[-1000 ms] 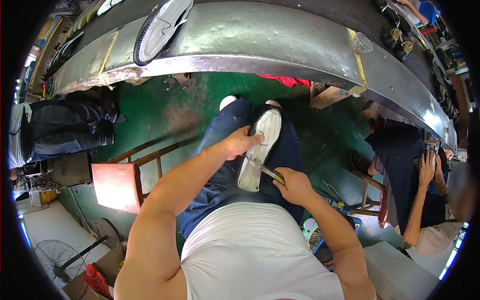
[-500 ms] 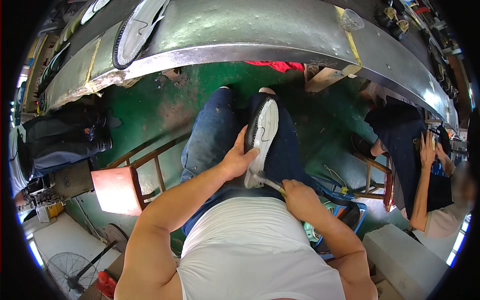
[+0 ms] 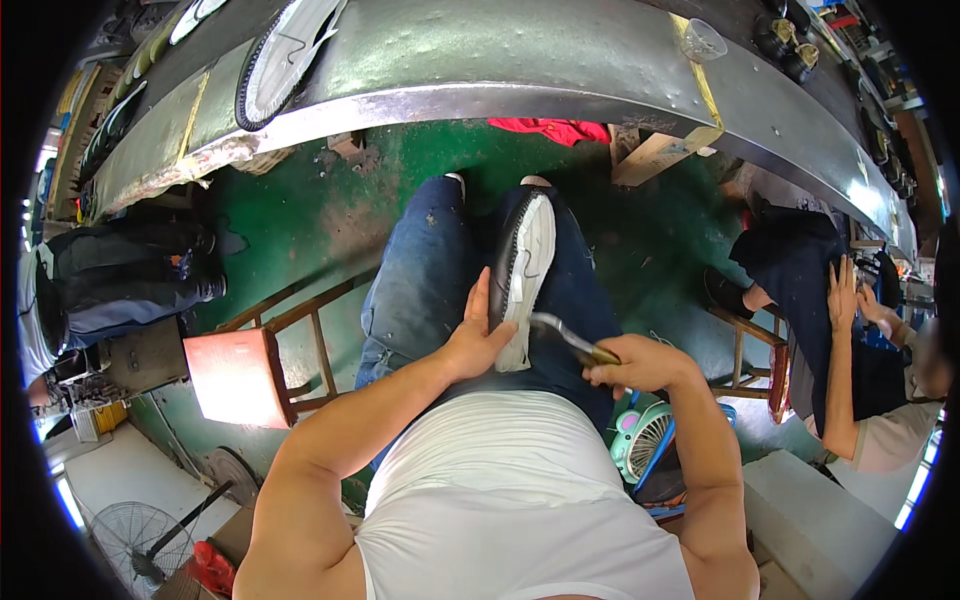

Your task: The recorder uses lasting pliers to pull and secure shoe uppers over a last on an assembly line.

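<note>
A black shoe (image 3: pixel 514 262) lies sole-up on my lap, its toe pointing away from me. Stitching runs around the rim of its white underside, and a dark curved line marks the middle. My left hand (image 3: pixel 478 338) grips the heel half from the left side, with the thumb lying on the white bottom. To the right of the heel, my right hand (image 3: pixel 640 362) is closed around the handle of a hammer (image 3: pixel 568 336). The slim metal head is a little blurred and hangs beside the heel, apart from the shoe as far as I can see.
Ahead stands a metal-topped workbench (image 3: pixel 480 50) with another upturned shoe (image 3: pixel 284 62) and a clear plastic cup (image 3: pixel 703 40). A stool (image 3: pixel 236 378) is at my left, a small green fan (image 3: pixel 640 440) at my right. Co-workers (image 3: pixel 850 330) sit on both sides.
My right hand has lifted the hammer off the heel and swung it right and slightly away from me. My left hand keeps its hold; the shoe has barely shifted.
</note>
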`<state>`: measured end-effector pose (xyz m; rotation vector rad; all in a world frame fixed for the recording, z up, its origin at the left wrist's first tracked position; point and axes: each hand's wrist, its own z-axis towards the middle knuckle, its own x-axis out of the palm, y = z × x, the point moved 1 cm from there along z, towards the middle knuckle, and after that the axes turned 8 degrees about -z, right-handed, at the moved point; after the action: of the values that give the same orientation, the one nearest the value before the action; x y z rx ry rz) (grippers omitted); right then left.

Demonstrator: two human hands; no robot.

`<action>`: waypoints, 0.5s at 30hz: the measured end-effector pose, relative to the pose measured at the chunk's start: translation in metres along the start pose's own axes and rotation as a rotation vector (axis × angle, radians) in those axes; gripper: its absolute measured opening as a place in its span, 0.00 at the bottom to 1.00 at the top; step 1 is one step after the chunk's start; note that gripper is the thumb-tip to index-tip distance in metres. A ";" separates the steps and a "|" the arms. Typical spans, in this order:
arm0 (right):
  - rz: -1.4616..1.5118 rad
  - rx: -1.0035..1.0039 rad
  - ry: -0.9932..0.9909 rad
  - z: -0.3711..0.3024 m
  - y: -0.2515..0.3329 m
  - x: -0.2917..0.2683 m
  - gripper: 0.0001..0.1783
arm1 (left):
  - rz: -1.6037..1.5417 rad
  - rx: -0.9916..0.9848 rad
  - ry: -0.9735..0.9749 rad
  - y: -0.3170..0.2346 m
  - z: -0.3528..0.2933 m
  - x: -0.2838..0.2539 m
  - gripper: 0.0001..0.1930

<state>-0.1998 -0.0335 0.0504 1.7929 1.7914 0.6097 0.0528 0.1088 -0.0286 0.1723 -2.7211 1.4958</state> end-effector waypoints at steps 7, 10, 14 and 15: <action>-0.128 -0.236 -0.668 0.053 0.020 0.030 0.19 | 0.251 0.083 -0.108 -0.011 0.004 0.002 0.50; -0.041 -0.166 -0.570 0.047 0.006 0.032 0.22 | -0.171 0.027 -0.057 -0.013 0.000 -0.016 0.50; 0.255 -0.137 -0.671 0.033 -0.035 0.051 0.23 | -0.662 0.021 0.039 -0.064 -0.040 -0.029 0.42; 0.259 -0.085 -0.655 0.030 -0.039 0.053 0.24 | -0.708 0.098 0.071 -0.080 -0.049 -0.027 0.42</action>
<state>-0.2088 0.0168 -0.0005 1.8894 1.0912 0.1471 0.0871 0.1103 0.0624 0.9425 -2.1595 1.3592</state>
